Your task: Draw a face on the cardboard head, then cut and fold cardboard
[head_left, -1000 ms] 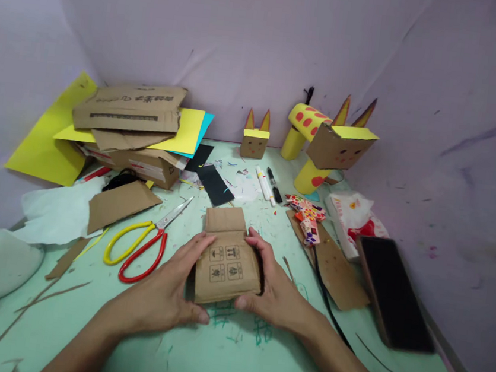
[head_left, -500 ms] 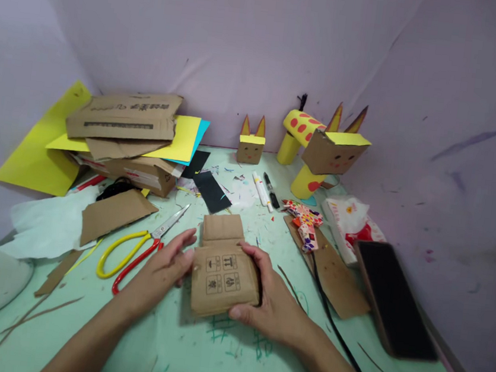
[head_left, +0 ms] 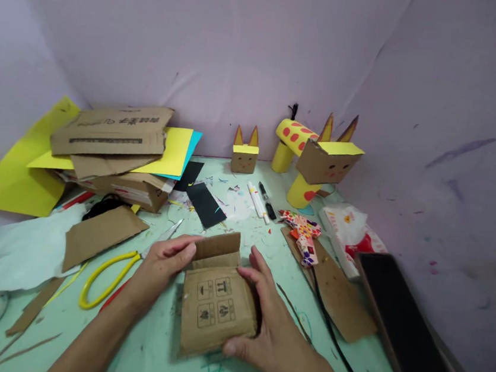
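Observation:
A small brown cardboard box with printed symbols on its top lies between my hands. Its far flap stands partly raised. My left hand pinches the left edge of that flap between thumb and fingers. Along the box's right side, my right hand is curved round it, thumb at the near corner and fingers at the far right corner. Scissors with yellow and red handles lie to the left, partly hidden behind my left forearm.
Cardboard pieces and coloured paper are piled at the back left. A small eared box and a spotted yellow figure stand behind. A glue gun, a tissue pack and a phone lie right; markers lie behind the box.
My left hand has moved up to the flap and taken hold of its edge, and the flap has tilted up. The right hand stays at the box's side. The view has shifted slightly.

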A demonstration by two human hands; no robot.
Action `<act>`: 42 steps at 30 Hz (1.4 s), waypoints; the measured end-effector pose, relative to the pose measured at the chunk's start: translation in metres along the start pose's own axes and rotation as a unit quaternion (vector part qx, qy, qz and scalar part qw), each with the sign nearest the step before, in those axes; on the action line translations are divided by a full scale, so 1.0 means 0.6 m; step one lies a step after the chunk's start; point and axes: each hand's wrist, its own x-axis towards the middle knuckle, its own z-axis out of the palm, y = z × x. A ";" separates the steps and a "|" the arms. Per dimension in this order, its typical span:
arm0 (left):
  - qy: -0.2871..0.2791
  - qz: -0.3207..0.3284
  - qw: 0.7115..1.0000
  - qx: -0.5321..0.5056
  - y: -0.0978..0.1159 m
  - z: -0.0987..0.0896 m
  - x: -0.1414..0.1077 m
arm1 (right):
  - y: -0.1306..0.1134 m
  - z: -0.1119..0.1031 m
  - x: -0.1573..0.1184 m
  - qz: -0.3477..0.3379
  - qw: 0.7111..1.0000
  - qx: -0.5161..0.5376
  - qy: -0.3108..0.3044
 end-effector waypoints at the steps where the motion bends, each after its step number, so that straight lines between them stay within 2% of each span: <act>1: -0.016 0.015 0.999 0.023 0.002 -0.003 -0.010 | 0.000 0.000 0.000 -0.001 1.000 0.004 0.004; 4: -0.085 0.060 0.985 0.136 -0.002 -0.008 -0.038 | 0.001 0.004 0.000 -0.001 1.000 0.021 0.019; 6: -0.141 0.060 0.966 0.207 -0.009 -0.012 -0.053 | 0.001 0.007 0.000 0.000 0.999 0.036 0.027; 9: -0.203 -0.001 0.943 0.264 -0.013 -0.018 -0.065 | 0.001 0.009 0.001 -0.015 0.998 0.063 0.025; 11: -0.224 -0.042 0.923 0.311 -0.011 -0.021 -0.067 | -0.001 0.008 0.001 -0.029 0.998 0.063 0.009; 14: -0.231 -0.056 0.912 0.335 -0.010 -0.024 -0.063 | 0.000 0.003 0.003 -0.038 0.998 0.047 -0.008; 20: -0.185 0.007 0.972 0.143 -0.034 -0.003 -0.058 | 0.005 -0.007 0.015 -0.041 0.998 0.037 0.017; 24: -0.149 0.048 0.987 0.034 -0.049 0.019 -0.056 | 0.001 -0.005 0.022 -0.014 0.997 0.065 0.045; 27: -0.171 0.079 0.980 0.070 -0.050 0.020 -0.053 | -0.001 0.000 0.023 -0.029 0.996 0.057 0.066; 30: -0.192 0.076 0.968 0.142 -0.043 0.008 -0.054 | 0.000 0.003 0.022 -0.046 0.997 0.025 0.060; 34: -0.173 0.098 0.952 0.233 -0.031 0.001 -0.063 | 0.002 0.003 0.015 -0.063 0.997 -0.013 0.046; 38: -0.205 0.150 0.919 0.301 -0.025 0.004 -0.070 | 0.005 -0.001 0.007 -0.069 0.996 -0.044 0.018; 40: -0.223 0.157 0.916 0.296 -0.024 0.005 -0.071 | 0.008 -0.005 0.007 -0.073 0.996 -0.058 -0.008; 42: -0.218 0.173 0.916 0.289 -0.026 0.005 -0.071 | 0.010 -0.008 0.007 -0.080 0.994 -0.066 -0.042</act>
